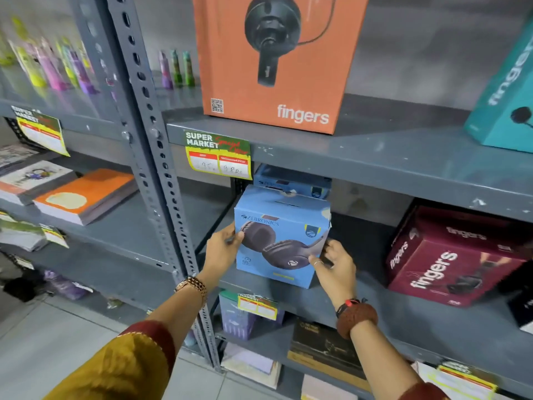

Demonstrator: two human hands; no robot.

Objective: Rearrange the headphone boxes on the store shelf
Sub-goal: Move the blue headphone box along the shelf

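A light blue Zebronics headphone box stands on the middle shelf, near its front edge. My left hand grips the box's left side. My right hand holds its lower right corner. Directly behind it, a second blue box of the same kind is partly hidden under the upper shelf. A maroon "fingers" box sits tilted further right on the same shelf. On the upper shelf stand an orange "fingers" box and a teal box.
A slotted grey upright borders the shelf bay on the left. Price tags hang from shelf edges. Books lie on the left bay's shelf, bottles above them. Dark and purple boxes fill the lower shelf.
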